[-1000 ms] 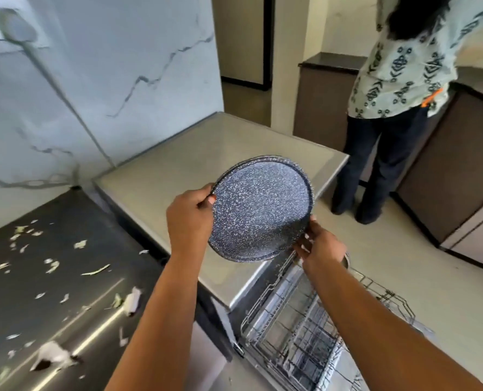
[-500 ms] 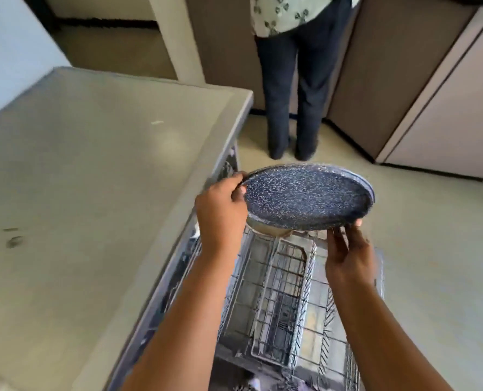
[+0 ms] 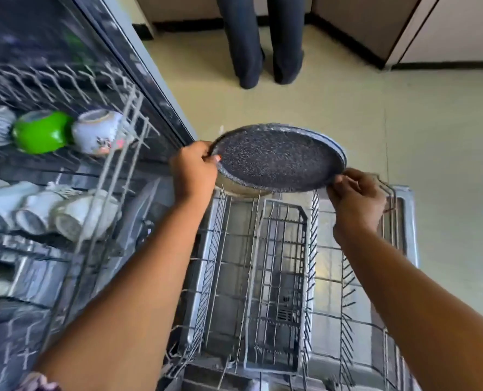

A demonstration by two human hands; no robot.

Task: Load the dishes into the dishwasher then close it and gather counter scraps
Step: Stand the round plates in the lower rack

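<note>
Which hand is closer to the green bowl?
Left. The left hand grips the speckled plate's near-left rim, just right of the upper rack with the green bowl. The right hand pinches the plate's far side, farther away.

Two bare, sleeveless forearms.

Upper rack (image 3: 65, 88) smeared by motion blur, cut off at left edge. Cups (image 3: 37, 213) and bowls (image 3: 44, 131) soft, patterns unreadable. Far end of lower rack (image 3: 277, 263) hidden behind plate (image 3: 279, 158). Plate underside out of sight. Bystander's legs (image 3: 260, 38) cropped at top edge. Both forearms cropped at bottom.
</note>
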